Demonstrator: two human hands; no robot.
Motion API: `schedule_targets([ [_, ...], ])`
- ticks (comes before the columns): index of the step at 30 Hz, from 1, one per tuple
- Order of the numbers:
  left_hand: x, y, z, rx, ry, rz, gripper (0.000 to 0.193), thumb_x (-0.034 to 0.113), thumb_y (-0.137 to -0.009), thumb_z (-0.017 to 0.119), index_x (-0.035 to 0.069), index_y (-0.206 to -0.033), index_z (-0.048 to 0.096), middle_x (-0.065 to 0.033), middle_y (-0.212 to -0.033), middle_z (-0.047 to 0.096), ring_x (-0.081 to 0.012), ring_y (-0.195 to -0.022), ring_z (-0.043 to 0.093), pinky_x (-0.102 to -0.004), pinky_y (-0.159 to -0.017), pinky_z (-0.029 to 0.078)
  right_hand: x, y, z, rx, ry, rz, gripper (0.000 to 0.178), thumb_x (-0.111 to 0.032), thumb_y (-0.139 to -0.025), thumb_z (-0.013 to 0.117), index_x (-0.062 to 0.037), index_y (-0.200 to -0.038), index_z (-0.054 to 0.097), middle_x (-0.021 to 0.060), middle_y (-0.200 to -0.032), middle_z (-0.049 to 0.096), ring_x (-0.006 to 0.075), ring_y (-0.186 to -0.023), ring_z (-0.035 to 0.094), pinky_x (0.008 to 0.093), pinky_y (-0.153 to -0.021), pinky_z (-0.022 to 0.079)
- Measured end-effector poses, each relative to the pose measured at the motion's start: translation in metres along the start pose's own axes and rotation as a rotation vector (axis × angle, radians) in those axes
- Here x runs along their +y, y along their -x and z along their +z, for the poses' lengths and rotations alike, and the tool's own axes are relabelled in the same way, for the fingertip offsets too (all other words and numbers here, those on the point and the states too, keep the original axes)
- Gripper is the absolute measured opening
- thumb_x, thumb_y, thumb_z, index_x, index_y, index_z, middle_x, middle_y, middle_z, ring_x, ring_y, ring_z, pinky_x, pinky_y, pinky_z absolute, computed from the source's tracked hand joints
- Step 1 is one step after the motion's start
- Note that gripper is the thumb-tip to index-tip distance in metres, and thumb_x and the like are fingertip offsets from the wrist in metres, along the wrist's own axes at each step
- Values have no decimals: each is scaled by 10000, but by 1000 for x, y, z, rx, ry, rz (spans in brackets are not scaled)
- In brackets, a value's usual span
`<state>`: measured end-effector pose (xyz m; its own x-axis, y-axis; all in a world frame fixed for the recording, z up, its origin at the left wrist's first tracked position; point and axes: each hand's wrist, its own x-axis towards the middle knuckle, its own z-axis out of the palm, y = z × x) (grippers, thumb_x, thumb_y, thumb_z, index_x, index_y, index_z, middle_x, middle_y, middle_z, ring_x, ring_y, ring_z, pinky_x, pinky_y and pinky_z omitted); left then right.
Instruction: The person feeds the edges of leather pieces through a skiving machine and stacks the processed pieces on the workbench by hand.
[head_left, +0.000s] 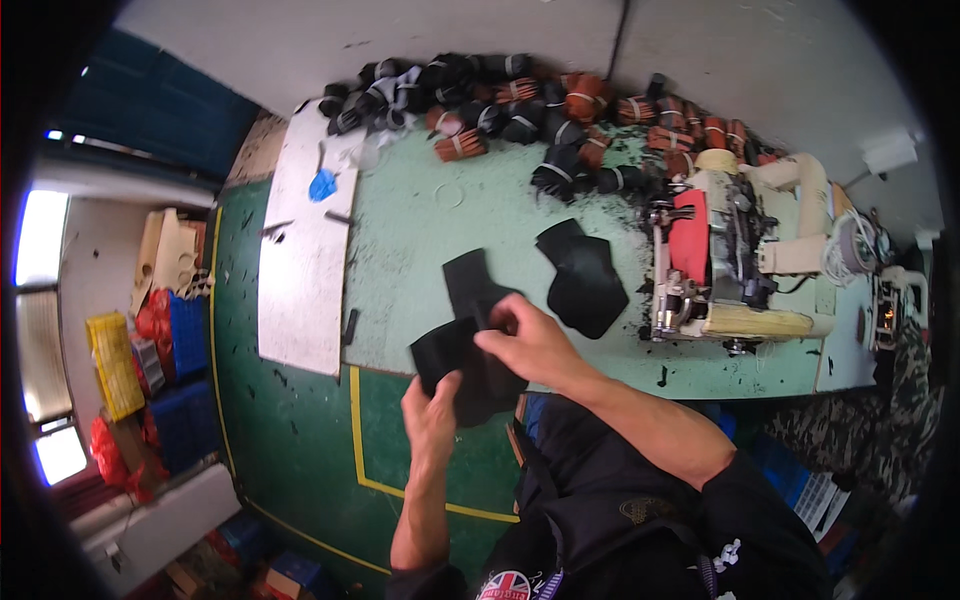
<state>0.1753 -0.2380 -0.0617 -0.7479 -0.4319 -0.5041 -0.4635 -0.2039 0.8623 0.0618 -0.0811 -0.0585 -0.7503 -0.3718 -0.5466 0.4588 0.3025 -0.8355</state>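
My left hand (430,412) grips the lower edge of a black, leather-like cut piece (442,352), thumb on top and fingers hidden beneath. My right hand (532,342) pinches the same dark material at its upper right, with thumb and forefinger close together. The piece is held just in front of the table's near edge, and its lower part hangs over the floor. Directly behind it a black flap (472,275) reaches over the green tabletop; I cannot tell whether it belongs to the held piece. Another stack of black pieces (587,285) lies to the right of my hands.
Banded bundles of black and brown pieces (520,122) line the table's back. At right stands a sewing-type machine (735,255) with a red plate. A white board (300,290) covers the left side, bearing a blue item (322,185). Crates (115,365) stand at far left.
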Motion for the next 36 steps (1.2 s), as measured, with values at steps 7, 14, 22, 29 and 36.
schedule_targets([
  [7, 15, 15, -10, 92, -151, 118, 247, 91, -941, 668, -57, -1137, 637, -68, -999, 695, -114, -847, 626, -265, -766, 528, 4, 4, 18, 17, 417, -358, 616, -508, -776, 813, -20, -1043, 549, 225, -1217, 563, 356, -1088, 585, 434, -843, 514],
  [14, 26, 16, 12, -186, -231, -48, 380, 168, -860, 795, -57, -1137, 664, -79, -950, 719, -114, -828, 651, -275, -742, 543, 8, 22, -8, -151, 25, -17, 412, -340, -762, 849, -27, -884, 609, 44, -804, 649, 114, -734, 595, 284, -640, 478],
  [22, 41, 17, 24, -241, -266, -106, 391, 195, -846, 805, -65, -1107, 675, -100, -921, 727, -127, -811, 670, -284, -723, 553, 10, 28, -24, -225, -228, 109, 244, -150, -854, 784, -9, -974, 625, 31, -905, 645, 97, -850, 616, 246, -746, 494],
  [29, 38, 17, 21, -239, -333, -94, 433, 264, -833, 817, -72, -1076, 690, -124, -879, 736, -130, -777, 675, -292, -688, 546, 19, 26, -18, -192, -220, 57, 327, -255, -799, 782, 6, -938, 642, 52, -827, 648, 109, -734, 587, 287, -638, 478],
  [36, 43, 23, 32, -226, -498, -14, 451, 282, -830, 805, -78, -1079, 696, -126, -837, 737, -133, -734, 671, -301, -670, 540, 23, 23, -11, -114, -95, 97, 200, -158, -773, 723, 0, -861, 639, 27, -796, 614, 92, -722, 552, 271, -609, 449],
])
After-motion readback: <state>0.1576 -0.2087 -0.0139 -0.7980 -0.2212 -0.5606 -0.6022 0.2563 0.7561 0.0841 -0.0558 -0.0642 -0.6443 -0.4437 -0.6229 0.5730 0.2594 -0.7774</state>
